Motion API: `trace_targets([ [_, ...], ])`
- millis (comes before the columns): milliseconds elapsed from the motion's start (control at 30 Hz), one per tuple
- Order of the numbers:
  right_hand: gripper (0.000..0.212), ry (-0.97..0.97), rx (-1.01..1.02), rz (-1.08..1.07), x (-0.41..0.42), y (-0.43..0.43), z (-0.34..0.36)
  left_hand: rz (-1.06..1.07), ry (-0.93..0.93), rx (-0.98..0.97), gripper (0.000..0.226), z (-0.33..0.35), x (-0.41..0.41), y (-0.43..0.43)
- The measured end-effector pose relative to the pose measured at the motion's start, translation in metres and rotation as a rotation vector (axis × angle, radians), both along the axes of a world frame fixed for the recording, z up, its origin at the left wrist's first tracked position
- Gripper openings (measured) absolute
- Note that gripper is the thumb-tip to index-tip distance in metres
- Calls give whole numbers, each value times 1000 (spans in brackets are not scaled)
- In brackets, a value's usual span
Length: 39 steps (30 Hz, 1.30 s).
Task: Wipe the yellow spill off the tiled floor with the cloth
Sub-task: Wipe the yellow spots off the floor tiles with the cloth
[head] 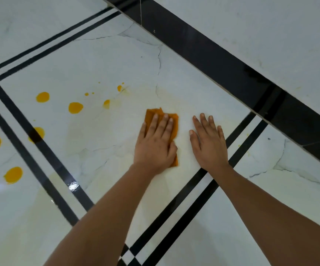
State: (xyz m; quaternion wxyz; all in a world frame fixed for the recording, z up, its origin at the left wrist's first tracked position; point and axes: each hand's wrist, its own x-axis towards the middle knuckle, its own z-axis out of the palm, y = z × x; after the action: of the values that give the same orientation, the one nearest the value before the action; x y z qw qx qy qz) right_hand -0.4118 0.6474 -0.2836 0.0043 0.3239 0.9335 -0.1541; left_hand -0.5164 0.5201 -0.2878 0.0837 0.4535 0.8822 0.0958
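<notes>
The yellow spill (75, 107) is being seen as separate drops lying at nine to ten o'clock from the orange cloth (151, 117), well apart from it, with a faint yellowish smear around the cloth where the tiled floor (97, 60) looks partly wiped. The cloth is being pressed flat near frame centre under the left hand (156, 144), fingers spread and lying open on it, not pinched round it. The right hand (209, 143) is being rested open-palmed on bare tile just beside the cloth at three o'clock, gripping nothing. Step judged: wiping is being carried out mid-task; several drops remain, two beyond the black tile stripes (40, 144). Next move is probably calling for the cloth being swept towards nine o'clock under steady pressure.
</notes>
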Motion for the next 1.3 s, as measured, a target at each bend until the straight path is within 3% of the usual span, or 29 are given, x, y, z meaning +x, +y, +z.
trace_targets([
  [200, 37, 266, -287, -314, 16, -60, 34, 73, -389, 86, 67, 32, 38, -31],
  [333, 37, 244, -697, -547, 21, -90, 57, 138, -619, 196, 58, 49, 52, -59],
  [400, 38, 208, -833, -587, 23, -103, 63, 278, -745, 313, 47, 60, 57, -69],
  [467, 26, 189, -915, -590, 23, -113, 69, 413, -833, 399, 47, 71, 63, -78],
  [533, 13, 181, -945, -569, 22, -123, 75, 438, -886, 412, 47, 76, 72, -91],
  [667, 27, 219, -903, -648, 19, -140, 83, 532, -924, 479, 45, 84, 78, -114],
  [767, 16, 211, -937, -665, 24, -151, 99, 652, -961, 563, 44, 99, 91, -129],
  [967, 15, 234, -903, -598, 64, -161, 157, 835, -1025, 664, 43, 145, 126, -150],
  [1167, 15, 276, -954, -658, 138, -199, 275, 893, -1118, 671, 42, 260, 200, -184],
  [1300, 19, 245, -1009, -642, 181, -236, 398, 966, -1173, 683, 41, 369, 242, -219],
])
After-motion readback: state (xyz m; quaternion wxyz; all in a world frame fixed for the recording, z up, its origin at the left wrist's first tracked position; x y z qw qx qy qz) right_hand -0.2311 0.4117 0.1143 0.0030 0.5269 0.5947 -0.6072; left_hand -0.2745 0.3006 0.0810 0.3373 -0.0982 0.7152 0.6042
